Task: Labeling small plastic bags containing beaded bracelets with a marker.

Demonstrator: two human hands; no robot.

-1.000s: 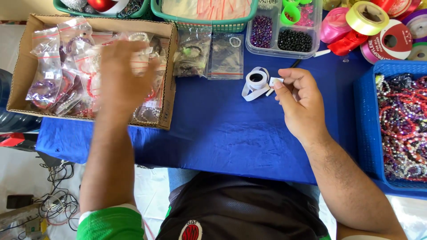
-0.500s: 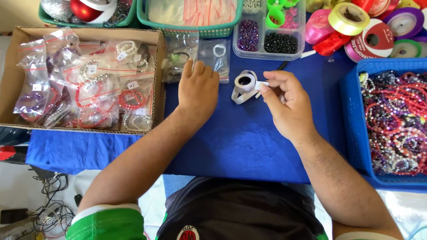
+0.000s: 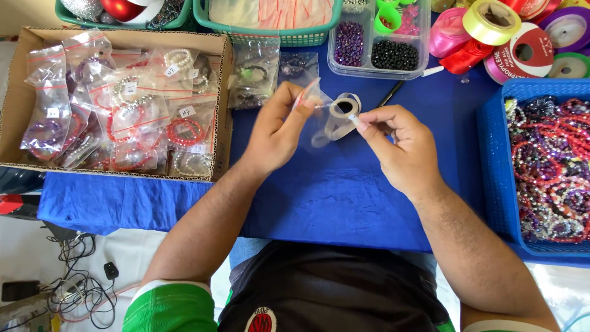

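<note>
Glossy clear plastic bag point(image 3: 314, 114), seemingly.

Tape roll point(image 3: 342, 114) between both hands

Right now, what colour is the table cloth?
Blue table cloth, best seen in the head view.

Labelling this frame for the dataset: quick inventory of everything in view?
Small clear bag: one, transparent, held in left hand.
Tape roll: one, beige, at right fingertips.
Cardboard box: one, brown, left; bagged bracelets inside.
Bead tray: one, clear, top centre; purple and black beads.
Ribbon spools: several, yellow, red, purple, top right.
Blue basket: one, right; beaded strands.
Green basket: one, top centre.
Black pen: one, beside the tray.
Tablecloth: blue.
Cables: dark, floor, bottom left.
Left hand: holding bag.
Right hand: pinching at roll.
</note>
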